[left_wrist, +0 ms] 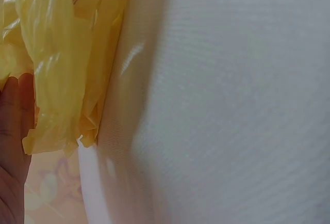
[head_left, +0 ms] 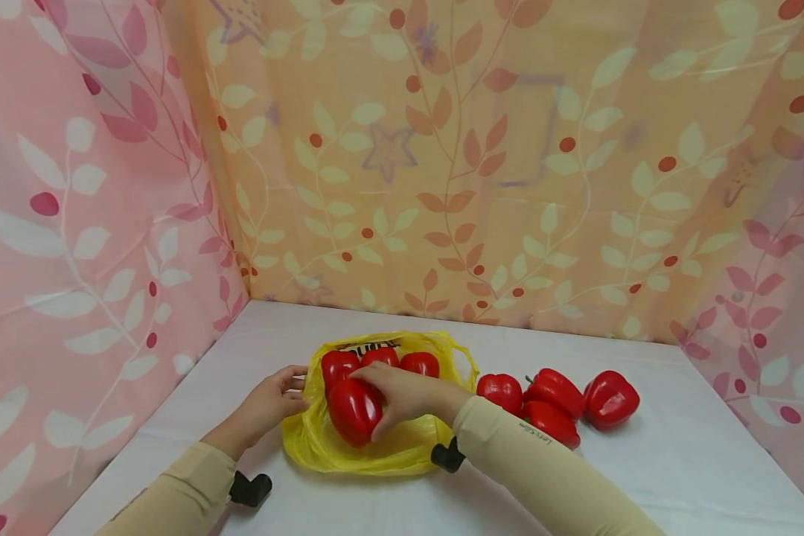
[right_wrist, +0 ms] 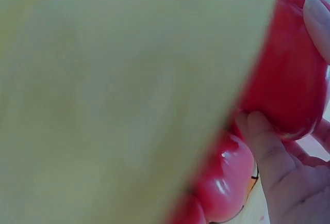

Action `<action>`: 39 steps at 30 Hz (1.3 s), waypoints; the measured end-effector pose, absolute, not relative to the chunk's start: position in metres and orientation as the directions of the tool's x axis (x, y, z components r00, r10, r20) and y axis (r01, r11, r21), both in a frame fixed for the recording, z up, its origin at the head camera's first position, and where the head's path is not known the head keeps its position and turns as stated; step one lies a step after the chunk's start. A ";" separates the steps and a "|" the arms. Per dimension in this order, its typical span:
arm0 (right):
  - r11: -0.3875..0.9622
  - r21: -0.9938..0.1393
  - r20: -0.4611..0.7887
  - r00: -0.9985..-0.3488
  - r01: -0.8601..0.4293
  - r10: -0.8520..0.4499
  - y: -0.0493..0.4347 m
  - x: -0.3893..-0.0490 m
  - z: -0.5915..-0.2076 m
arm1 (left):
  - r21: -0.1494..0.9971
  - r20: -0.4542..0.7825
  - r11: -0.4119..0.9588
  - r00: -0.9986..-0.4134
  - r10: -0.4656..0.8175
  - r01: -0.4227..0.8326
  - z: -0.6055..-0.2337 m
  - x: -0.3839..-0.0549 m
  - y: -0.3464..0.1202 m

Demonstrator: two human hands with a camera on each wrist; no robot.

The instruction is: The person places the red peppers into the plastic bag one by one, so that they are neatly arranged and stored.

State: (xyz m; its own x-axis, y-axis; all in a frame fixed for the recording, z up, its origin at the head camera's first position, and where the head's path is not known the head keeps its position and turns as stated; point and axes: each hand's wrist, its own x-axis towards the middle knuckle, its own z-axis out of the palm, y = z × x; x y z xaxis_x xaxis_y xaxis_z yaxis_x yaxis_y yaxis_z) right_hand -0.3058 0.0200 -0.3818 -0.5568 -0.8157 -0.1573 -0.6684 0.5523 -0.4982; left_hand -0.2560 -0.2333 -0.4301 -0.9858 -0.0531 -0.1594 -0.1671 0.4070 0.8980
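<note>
A person's sleeved left arm and sleeved right arm are slanting inward from below; the left hand is holding its fingers loosely extended, pointing toward the right hand; the latter is gripping, thumb opposing its fingers, its back facing upward.

Glossy red pepper held over yellow bag.

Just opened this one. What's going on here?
A person's right hand grips a red bell pepper at the open mouth of a yellow plastic bag. Three more peppers show in the bag. The left hand is at its left edge. Four others lie on the white surface to its right.
</note>
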 end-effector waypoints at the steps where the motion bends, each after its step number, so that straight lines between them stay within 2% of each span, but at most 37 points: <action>1: 0.555 -0.502 -0.158 -0.560 -0.664 -0.813 0.019 -0.305 -0.382 | 0.898 -0.159 0.406 -0.986 -0.054 -0.167 -0.430 -0.256 -0.233; 13: 0.589 -0.540 -0.169 -0.608 -0.601 -0.776 0.017 -0.296 -0.393 | 0.898 -0.156 0.408 -0.986 -0.054 -0.165 -0.432 -0.256 -0.234; 39: 0.571 -0.548 -0.135 -0.608 -0.612 -0.782 0.010 -0.288 -0.411 | 0.898 -0.158 0.407 -0.986 -0.051 -0.165 -0.428 -0.252 -0.231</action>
State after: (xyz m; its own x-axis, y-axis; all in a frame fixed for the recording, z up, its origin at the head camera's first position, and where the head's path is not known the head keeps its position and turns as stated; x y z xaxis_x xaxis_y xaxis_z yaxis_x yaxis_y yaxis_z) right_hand -0.2877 0.0099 -0.4111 -0.6083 -0.7821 -0.1352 -0.6119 0.5706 -0.5478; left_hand -0.2515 -0.2314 -0.4278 -0.9861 -0.0508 -0.1584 -0.1653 0.4074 0.8982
